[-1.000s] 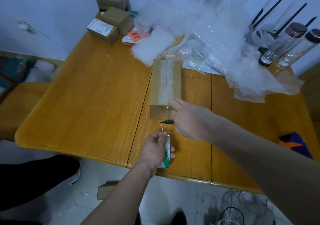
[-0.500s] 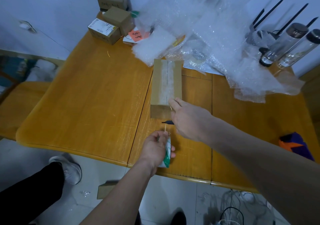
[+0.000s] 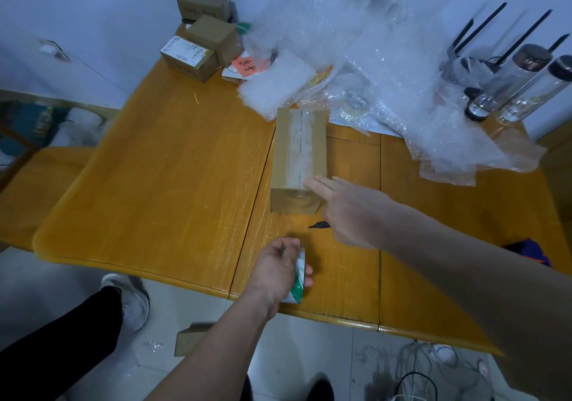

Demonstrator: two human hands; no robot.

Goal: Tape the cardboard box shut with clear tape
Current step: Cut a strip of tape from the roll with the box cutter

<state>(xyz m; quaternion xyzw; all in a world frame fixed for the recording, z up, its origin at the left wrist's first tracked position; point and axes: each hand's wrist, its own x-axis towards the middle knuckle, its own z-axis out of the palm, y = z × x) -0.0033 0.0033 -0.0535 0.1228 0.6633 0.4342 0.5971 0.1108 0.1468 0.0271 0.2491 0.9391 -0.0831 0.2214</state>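
Clear tape already covers the cardboard box (image 3: 298, 156) top seam; beside its near end, right hand (image 3: 349, 212) presses with fingers extended; left hand (image 3: 275, 269) grips the tape roll (image 3: 297, 277)

It looked like a small office or back room used for packing parcels: a wooden table (image 3: 173, 165) stood against a plain pale wall, piled with bubble wrap (image 3: 387, 69) and small cardboard boxes (image 3: 198, 51), with loose cables (image 3: 418, 369) on the tiled floor (image 3: 303, 351).
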